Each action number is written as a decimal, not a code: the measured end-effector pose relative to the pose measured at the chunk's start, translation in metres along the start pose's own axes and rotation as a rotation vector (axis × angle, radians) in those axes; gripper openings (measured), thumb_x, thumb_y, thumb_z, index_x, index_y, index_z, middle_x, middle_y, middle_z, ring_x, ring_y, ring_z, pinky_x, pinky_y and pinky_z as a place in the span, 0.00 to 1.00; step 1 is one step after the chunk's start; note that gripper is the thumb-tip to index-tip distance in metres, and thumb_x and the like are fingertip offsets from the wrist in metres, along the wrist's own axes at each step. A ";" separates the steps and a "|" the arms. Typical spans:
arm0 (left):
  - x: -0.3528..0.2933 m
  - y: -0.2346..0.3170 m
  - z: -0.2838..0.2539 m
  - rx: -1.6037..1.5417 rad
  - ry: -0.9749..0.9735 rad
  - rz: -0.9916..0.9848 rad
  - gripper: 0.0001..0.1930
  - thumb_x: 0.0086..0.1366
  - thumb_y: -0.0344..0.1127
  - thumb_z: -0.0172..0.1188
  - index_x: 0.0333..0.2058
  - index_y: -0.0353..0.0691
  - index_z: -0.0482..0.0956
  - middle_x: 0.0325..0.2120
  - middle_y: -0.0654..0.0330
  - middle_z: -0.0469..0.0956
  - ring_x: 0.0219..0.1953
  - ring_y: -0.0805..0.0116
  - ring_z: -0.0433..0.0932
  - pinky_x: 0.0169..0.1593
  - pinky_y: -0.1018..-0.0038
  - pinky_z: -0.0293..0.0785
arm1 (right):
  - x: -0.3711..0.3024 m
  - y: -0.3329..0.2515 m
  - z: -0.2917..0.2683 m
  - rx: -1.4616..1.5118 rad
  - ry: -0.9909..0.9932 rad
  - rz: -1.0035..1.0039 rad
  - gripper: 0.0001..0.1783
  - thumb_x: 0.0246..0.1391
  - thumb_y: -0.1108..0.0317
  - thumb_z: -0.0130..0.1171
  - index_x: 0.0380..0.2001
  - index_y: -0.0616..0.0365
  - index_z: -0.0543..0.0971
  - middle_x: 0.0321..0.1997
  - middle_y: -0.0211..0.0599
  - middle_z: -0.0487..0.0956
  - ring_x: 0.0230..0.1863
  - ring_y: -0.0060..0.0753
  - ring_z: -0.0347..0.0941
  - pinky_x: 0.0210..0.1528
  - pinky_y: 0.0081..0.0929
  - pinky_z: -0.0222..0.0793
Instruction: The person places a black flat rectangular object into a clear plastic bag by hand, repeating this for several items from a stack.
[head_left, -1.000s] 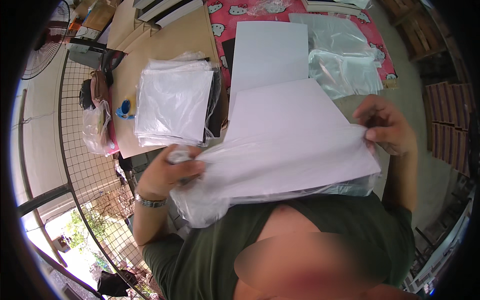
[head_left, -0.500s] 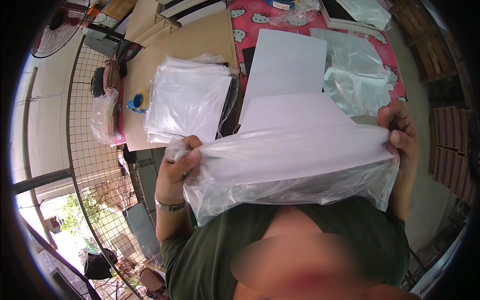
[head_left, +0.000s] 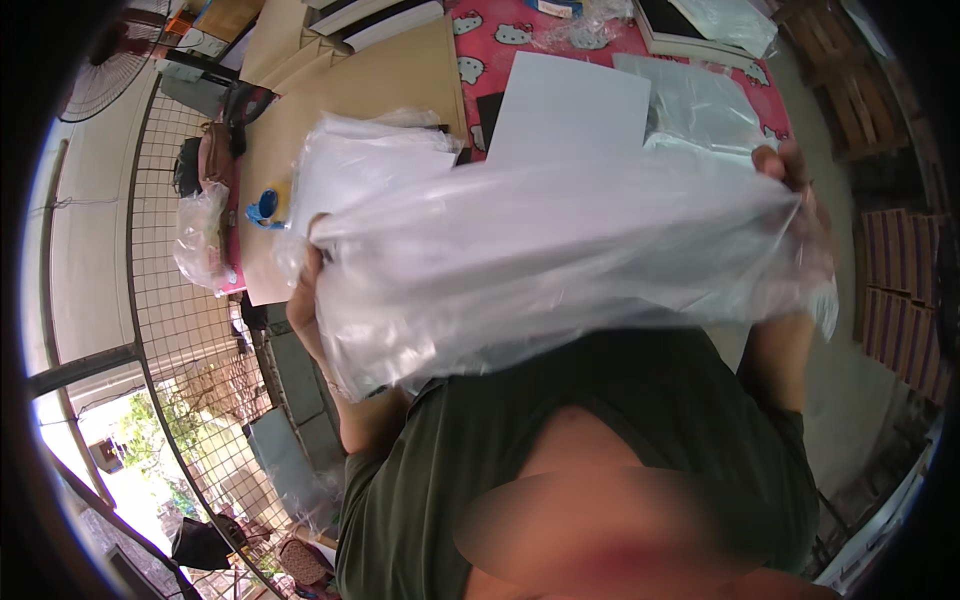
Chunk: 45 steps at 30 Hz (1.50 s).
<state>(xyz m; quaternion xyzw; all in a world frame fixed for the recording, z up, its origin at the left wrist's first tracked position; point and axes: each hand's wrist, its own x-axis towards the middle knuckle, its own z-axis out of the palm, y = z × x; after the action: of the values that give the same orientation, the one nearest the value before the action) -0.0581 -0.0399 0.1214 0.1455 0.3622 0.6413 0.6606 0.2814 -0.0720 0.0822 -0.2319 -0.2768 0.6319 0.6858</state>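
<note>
A large clear plastic bag point(head_left: 560, 250) is stretched sideways between my two hands in front of my chest. White material shows through its film, partly blurred. My left hand point(head_left: 312, 265) pinches the bag's left end, with its fingers partly covered by the film. At the opposite end, my right hand point(head_left: 788, 170) grips the bag near its upper corner. Just beyond the bag lies a white sheet point(head_left: 570, 105) on the table, its near part hidden. To its left is a pile of white pieces in clear plastic point(head_left: 375, 165).
Flat clear plastic bags point(head_left: 695, 105) lie right of the sheet. A pink patterned cover point(head_left: 490, 45) and brown board point(head_left: 400, 85) line the table. A blue-and-yellow tape roll point(head_left: 265, 207) sits at the left edge. Wire mesh point(head_left: 180, 290) stands left; striped stacks point(head_left: 900, 280) stand right.
Both hands have risen away from my chest, bringing the bag up and forward. The white sheet that stuck out of the bag is now covered by film.
</note>
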 end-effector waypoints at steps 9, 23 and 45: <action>0.010 0.029 0.012 0.415 -0.056 0.451 0.08 0.57 0.31 0.53 0.33 0.33 0.71 0.28 0.56 0.73 0.32 0.70 0.73 0.39 0.76 0.69 | 0.046 -0.020 0.050 -1.064 -0.133 -0.379 0.11 0.41 0.83 0.56 0.32 0.65 0.76 0.33 0.30 0.73 0.37 0.19 0.67 0.41 0.15 0.60; 0.031 0.040 -0.005 0.845 -0.019 0.022 0.07 0.56 0.34 0.57 0.29 0.37 0.73 0.20 0.69 0.68 0.23 0.83 0.65 0.26 0.87 0.59 | 0.015 -0.029 0.006 -0.411 -0.299 0.049 0.18 0.42 0.69 0.59 0.39 0.66 0.73 0.32 0.38 0.71 0.33 0.22 0.66 0.34 0.16 0.61; 0.103 -0.121 -0.165 1.106 -0.286 -0.536 0.16 0.57 0.45 0.58 0.35 0.36 0.75 0.24 0.68 0.72 0.28 0.82 0.68 0.32 0.81 0.66 | 0.014 0.079 -0.124 -0.733 -0.103 0.531 0.20 0.51 0.71 0.53 0.49 0.57 0.69 0.47 0.35 0.70 0.52 0.29 0.63 0.52 0.24 0.58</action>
<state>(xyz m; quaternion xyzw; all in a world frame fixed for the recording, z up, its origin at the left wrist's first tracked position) -0.0864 -0.0027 -0.1031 0.4542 0.5721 0.1457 0.6672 0.3068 -0.0467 -0.0612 -0.4904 -0.4471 0.6569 0.3580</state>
